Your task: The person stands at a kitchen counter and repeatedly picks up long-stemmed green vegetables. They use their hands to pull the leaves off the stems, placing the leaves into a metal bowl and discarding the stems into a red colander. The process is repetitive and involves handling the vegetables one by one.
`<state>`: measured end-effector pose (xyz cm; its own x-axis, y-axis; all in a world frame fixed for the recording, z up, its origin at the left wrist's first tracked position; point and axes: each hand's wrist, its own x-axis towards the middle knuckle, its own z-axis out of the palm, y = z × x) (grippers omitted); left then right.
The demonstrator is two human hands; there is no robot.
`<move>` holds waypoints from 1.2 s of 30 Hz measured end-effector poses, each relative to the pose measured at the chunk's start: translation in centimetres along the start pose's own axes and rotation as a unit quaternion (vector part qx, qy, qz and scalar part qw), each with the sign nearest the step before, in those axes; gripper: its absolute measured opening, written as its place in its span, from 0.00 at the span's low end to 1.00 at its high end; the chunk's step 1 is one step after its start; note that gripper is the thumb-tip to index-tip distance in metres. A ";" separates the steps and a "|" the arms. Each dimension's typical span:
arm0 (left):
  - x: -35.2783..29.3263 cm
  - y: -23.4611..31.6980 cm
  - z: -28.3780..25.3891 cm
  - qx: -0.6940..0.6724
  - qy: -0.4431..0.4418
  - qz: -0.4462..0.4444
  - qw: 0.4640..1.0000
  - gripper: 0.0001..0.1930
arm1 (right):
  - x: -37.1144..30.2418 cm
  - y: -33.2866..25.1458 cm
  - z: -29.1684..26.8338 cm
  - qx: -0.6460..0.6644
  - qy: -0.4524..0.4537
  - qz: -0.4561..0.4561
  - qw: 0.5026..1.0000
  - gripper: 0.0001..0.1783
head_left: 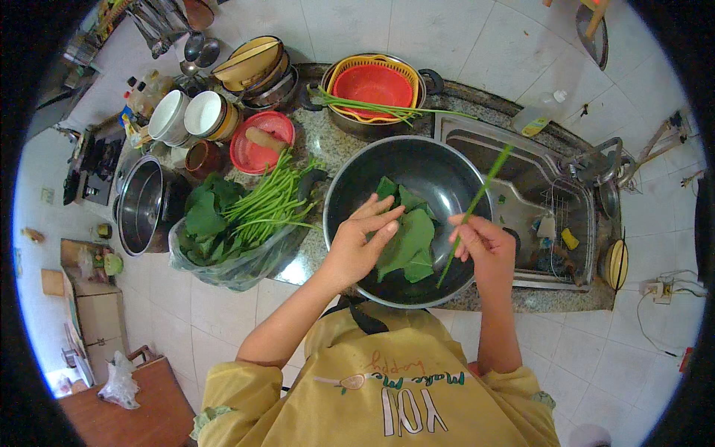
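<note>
A wide dark metal bowl (454, 171) stands in front of me on the counter, with several torn green leaves (408, 249) in it. My left hand (363, 240) reaches over the bowl's left side, fingers stretched out and apart against the leaves. At the right side of the bowl, my right hand (482, 242) pinches a long bare green stem (488, 182) between thumb and fingers. The stem slants up to the right, past the rim. Left of the bowl, a clear plastic bag (216, 270) holds more leaves and a bundle of green stems (267, 195).
A steel sink (521, 167) with a faucet (599, 160) adjoins the bowl's right. Behind, loose stems lie across a pot with a red basket (372, 86). A red dish (252, 160), white bowls (202, 113) and a deep pot (144, 205) crowd the left.
</note>
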<state>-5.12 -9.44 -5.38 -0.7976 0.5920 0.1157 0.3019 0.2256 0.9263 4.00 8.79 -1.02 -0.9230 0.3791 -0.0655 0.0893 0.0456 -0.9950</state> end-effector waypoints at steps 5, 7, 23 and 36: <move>1.6 2.7 -0.8 -0.014 -0.010 0.033 0.999 0.14 | -0.9 0.5 -1.4 -0.077 -0.065 0.030 0.995 0.08; 2.4 4.3 -0.6 -0.069 0.004 0.017 0.997 0.16 | -1.1 0.6 -1.9 -0.098 -0.071 0.021 0.992 0.08; 4.5 5.7 0.3 0.107 -0.026 0.092 0.990 0.05 | -0.8 0.4 -5.8 -0.264 -0.014 -0.105 0.959 0.07; 5.7 -2.3 -4.4 -0.135 0.114 -0.123 0.976 0.13 | 6.8 3.6 -3.7 -0.197 -0.023 -0.049 0.979 0.10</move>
<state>-12.68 -10.02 -5.27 -0.9335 0.3506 -0.0746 -0.0387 0.1084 0.9934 -0.54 14.90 -4.80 -0.9497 0.3127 0.0167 0.1281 0.4365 -0.8906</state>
